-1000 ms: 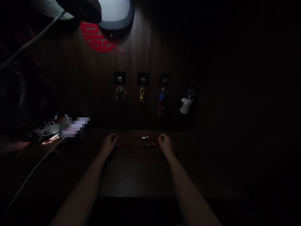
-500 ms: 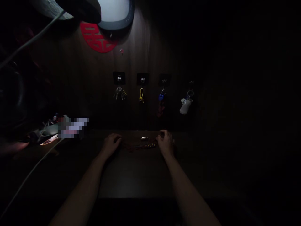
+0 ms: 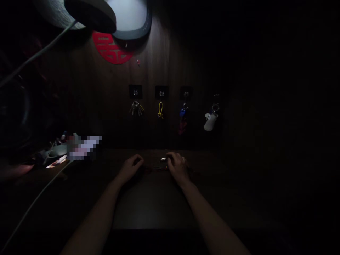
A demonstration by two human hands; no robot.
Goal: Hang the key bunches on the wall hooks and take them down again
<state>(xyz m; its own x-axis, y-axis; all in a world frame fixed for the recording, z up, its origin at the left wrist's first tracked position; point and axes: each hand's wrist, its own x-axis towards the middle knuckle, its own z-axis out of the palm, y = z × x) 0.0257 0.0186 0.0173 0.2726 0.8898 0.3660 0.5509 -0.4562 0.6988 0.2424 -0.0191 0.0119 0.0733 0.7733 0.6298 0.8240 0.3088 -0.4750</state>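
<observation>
On the dark tabletop a reddish-brown cord (image 3: 151,170) runs between my two hands, its detail mostly lost in the gloom. At its left end, my left hand (image 3: 129,168) rests with thumb and forefinger curled together; anything between their tips is too dark to see. My right hand (image 3: 179,169) bends over the cord's right part, fingers curled, covering the beaded stretch. Just left of its fingertips lies a small shiny silver metal piece (image 3: 163,159). Whether the fingertips touch that piece I cannot tell.
Above the table, keys (image 3: 136,108), a yellow braided loop (image 3: 160,110), a blue and red pendant (image 3: 182,112) and a white fob (image 3: 210,122) hang from wall hooks. A blurred-out bright phone-like slab (image 3: 85,148) and a pale cable (image 3: 39,193) occupy the left. A lamp (image 3: 91,14) overhangs.
My right hand has shifted left, over the beads and close to the silver piece. My left hand has moved slightly right. The whole view has tipped up a little.
</observation>
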